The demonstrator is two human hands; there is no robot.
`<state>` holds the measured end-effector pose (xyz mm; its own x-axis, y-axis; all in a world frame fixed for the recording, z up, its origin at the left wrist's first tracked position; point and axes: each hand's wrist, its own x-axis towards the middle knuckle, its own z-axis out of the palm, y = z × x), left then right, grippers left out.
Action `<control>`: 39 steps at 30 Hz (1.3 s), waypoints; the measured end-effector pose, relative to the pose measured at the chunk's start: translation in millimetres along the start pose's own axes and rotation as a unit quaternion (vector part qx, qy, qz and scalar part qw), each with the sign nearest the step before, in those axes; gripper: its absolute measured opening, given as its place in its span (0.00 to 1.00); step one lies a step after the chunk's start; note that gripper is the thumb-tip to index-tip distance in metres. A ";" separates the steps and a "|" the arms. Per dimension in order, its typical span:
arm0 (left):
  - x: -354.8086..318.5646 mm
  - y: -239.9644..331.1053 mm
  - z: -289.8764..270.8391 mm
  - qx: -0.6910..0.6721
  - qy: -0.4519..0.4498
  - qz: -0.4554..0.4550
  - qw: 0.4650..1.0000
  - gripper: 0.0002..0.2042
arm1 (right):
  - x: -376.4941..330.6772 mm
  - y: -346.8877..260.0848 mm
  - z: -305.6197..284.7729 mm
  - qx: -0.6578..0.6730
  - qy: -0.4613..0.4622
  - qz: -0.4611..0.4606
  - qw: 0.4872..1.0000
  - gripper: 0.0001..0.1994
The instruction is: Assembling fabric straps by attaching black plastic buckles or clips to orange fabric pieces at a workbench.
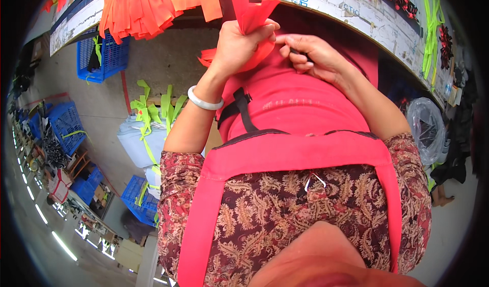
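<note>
Red fabric strip (252, 14) gripped in left hand (239, 45); right hand (310, 58) beside

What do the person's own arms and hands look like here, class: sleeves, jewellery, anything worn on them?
The left hand and right hand are bare, no gloves. A pale, smooth bangle circles the left wrist. Short sleeves in maroon paisley print end near the elbows; forearms are uncovered.

Grey concrete floor (97, 108), blue crates (104, 55) at left, workbench edge (367, 19) across top, stacked white sacks (137, 139), ceiling strip lights (63, 246) lower left, clear plastic bag (428, 129) at right.
</note>
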<state>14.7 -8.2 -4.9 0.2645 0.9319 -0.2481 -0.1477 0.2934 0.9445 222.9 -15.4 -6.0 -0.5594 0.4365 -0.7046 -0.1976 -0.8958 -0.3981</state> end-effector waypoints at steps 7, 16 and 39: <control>-7.0 9.1 1.1 0.004 0.003 -0.037 0.999 0.05 | -4.7 -21.2 22.0 -0.199 0.023 -0.234 0.951 0.16; -10.7 16.4 5.6 0.021 0.000 0.028 0.999 0.04 | -2.9 -20.6 30.1 -0.158 0.011 -0.246 0.956 0.10; -1.9 18.6 -6.0 0.021 0.024 0.120 0.992 0.06 | 8.8 -18.9 22.1 -0.153 0.069 -0.183 0.969 0.12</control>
<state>5.7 -3.3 11.9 0.1810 0.9832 -0.0230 -0.1612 0.0528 0.9855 203.9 3.5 8.3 -0.3791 0.7460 -0.5475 -0.1029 -0.6220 -0.7763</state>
